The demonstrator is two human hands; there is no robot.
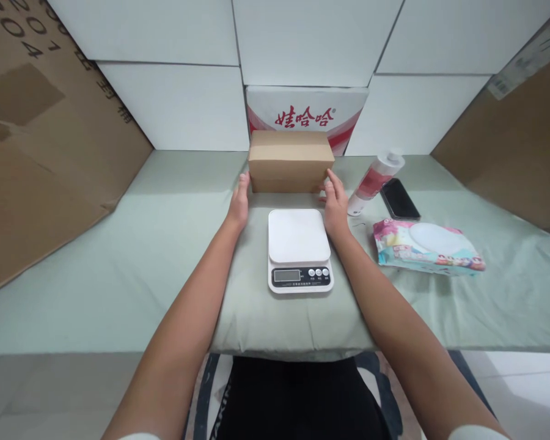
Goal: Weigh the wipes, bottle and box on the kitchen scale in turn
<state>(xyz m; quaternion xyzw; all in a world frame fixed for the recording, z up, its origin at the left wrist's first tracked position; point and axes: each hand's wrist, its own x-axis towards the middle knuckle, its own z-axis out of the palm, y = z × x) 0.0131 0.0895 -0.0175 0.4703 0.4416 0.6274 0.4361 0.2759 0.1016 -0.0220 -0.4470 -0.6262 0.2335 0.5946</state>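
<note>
Head view, box: I saw the brown box (289,161) behind the white scale (299,249).
Left hand (239,205): open, flat against the box's left side.
Right hand (336,205): open, touching its right side.

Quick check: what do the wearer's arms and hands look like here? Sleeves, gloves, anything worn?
Both arms are bare from the sleeve edge down. The left hand and right hand wear no gloves, and no rings, watch or bands show on the hands or wrists. A sliver of white short sleeve shows at the bottom edge on each upper arm. No markings or cables are visible.
</note>
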